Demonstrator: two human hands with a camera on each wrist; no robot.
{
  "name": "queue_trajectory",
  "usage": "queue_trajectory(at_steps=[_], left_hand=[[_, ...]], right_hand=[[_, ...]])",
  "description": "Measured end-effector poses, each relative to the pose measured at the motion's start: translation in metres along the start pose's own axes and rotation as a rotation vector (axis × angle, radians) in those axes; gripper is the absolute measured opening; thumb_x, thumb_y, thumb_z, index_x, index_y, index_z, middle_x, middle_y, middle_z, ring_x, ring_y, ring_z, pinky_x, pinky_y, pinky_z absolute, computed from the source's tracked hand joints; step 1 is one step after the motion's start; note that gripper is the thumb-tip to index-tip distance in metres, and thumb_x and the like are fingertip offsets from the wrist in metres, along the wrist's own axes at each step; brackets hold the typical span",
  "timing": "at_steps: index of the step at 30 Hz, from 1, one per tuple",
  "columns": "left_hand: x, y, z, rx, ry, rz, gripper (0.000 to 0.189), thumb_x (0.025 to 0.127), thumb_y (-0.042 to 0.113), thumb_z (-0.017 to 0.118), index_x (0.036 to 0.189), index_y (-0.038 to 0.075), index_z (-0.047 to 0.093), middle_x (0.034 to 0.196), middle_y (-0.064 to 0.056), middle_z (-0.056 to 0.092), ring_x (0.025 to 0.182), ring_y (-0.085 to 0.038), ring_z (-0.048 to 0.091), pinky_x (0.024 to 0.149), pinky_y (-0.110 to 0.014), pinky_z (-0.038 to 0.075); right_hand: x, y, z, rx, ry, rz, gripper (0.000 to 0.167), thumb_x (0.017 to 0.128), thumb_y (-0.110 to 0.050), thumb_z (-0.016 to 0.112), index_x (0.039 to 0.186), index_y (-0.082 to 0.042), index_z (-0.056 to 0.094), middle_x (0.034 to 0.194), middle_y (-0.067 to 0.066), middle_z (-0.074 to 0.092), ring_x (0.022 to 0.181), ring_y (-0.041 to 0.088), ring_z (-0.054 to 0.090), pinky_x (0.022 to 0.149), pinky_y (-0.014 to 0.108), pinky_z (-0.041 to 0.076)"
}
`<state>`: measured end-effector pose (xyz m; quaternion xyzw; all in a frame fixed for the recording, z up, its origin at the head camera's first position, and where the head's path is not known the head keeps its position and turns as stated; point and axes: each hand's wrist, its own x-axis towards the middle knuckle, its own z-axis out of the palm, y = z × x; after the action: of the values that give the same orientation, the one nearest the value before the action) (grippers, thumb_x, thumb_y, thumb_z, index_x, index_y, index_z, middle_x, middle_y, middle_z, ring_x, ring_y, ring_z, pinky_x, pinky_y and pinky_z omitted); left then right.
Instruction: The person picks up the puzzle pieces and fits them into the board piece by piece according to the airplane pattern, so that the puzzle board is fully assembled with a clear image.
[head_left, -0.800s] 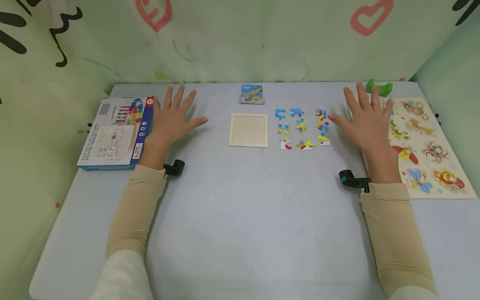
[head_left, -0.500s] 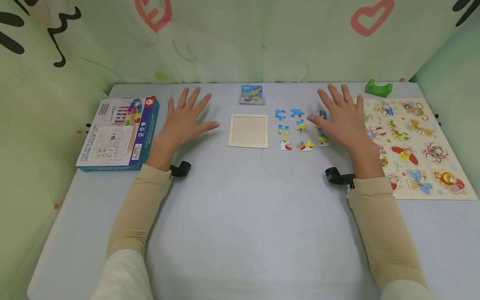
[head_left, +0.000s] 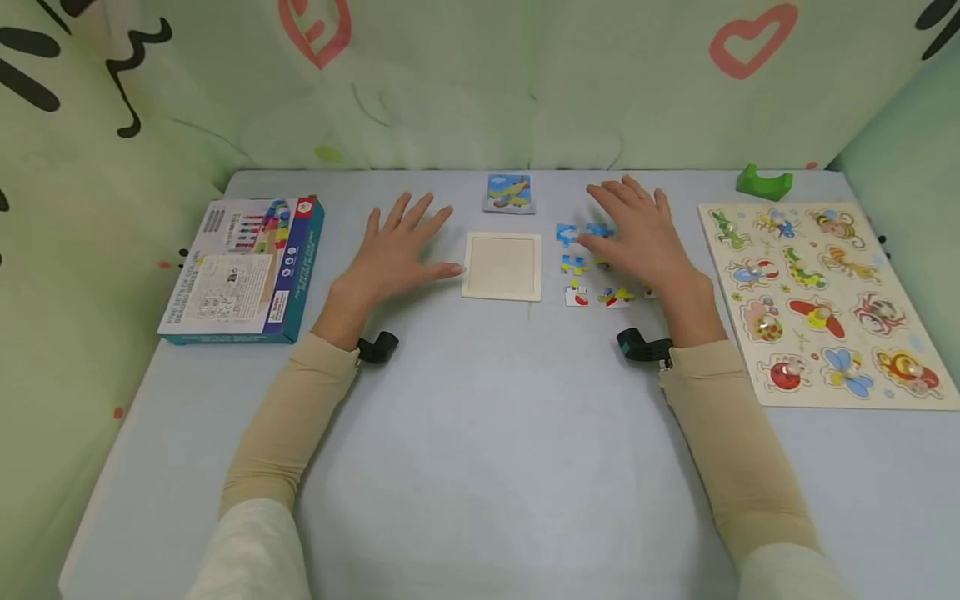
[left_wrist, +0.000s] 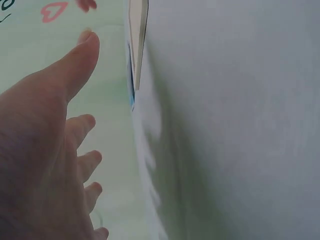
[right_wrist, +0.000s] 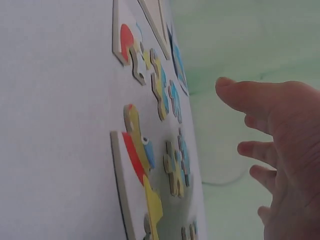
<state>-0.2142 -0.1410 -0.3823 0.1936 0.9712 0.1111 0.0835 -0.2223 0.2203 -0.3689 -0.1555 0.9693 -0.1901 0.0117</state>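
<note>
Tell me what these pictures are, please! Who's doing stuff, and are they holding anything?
There's no robot here: it's a person using two bare hands. The big picture comes from a camera on their head, looking forward and down. The two smaller ones come from a camera on each wrist, so the table looks tipped sideways.

The left hand is near a shallow wooden tray. The right hand hovers over small puzzle pieces, hiding some. Both hands are open and hold nothing.

Behind the tray lies an airplane picture. A box sits at one side. At the other are a board of little creatures and a green curved thing.
</note>
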Motion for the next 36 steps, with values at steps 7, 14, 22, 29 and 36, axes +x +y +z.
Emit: queue_trajectory(at_steps=[7, 14, 22, 29, 36], left_hand=[[-0.001, 0.011, 0.005, 0.015, -0.043, 0.037, 0.093, 0.086, 0.078, 0.049, 0.16, 0.036, 0.011, 0.17, 0.004, 0.004, 0.157, -0.027, -0.006, 0.122, -0.064, -0.002], [-0.002, 0.02, 0.008, 0.04, -0.092, 0.066, 0.093, 0.086, 0.077, 0.051, 0.16, 0.033, 0.015, 0.169, 0.005, 0.011, 0.158, -0.027, -0.002, 0.123, -0.063, 0.002], [-0.003, 0.028, 0.006, 0.045, -0.165, 0.051, 0.092, 0.087, 0.074, 0.053, 0.16, 0.029, 0.019, 0.169, 0.005, 0.014, 0.157, -0.029, 0.002, 0.123, -0.062, 0.004], [-0.001, 0.031, 0.005, 0.013, -0.2, 0.058, 0.091, 0.088, 0.069, 0.057, 0.16, 0.026, 0.022, 0.168, 0.004, 0.016, 0.157, -0.031, 0.008, 0.124, -0.06, 0.01], [0.002, 0.033, 0.006, 0.007, -0.179, 0.081, 0.091, 0.088, 0.068, 0.059, 0.16, 0.023, 0.023, 0.168, 0.002, 0.019, 0.156, -0.033, 0.013, 0.123, -0.06, 0.015]], right_hand=[[0.009, -0.016, 0.007, 0.029, -0.043, -0.017, 0.065, 0.096, -0.025, 0.055, 0.157, -0.019, 0.032, 0.16, 0.012, 0.035, 0.154, 0.034, 0.018, 0.123, 0.063, 0.002], [0.017, -0.026, 0.013, 0.022, -0.098, -0.012, 0.063, 0.094, -0.011, 0.054, 0.154, -0.014, 0.036, 0.158, 0.016, 0.038, 0.15, 0.036, 0.027, 0.124, 0.059, 0.008], [0.025, -0.028, 0.022, 0.052, -0.148, -0.004, 0.052, 0.092, -0.001, 0.049, 0.144, -0.002, 0.049, 0.146, 0.019, 0.049, 0.141, 0.038, 0.037, 0.119, 0.053, 0.028], [0.027, -0.027, 0.026, 0.062, -0.139, 0.007, 0.048, 0.09, 0.006, 0.045, 0.137, 0.004, 0.055, 0.136, 0.02, 0.052, 0.129, 0.038, 0.044, 0.113, 0.05, 0.037], [0.029, -0.026, 0.025, 0.076, -0.113, 0.005, 0.041, 0.089, 0.008, 0.045, 0.127, 0.008, 0.062, 0.124, 0.023, 0.056, 0.119, 0.039, 0.049, 0.106, 0.05, 0.043]])
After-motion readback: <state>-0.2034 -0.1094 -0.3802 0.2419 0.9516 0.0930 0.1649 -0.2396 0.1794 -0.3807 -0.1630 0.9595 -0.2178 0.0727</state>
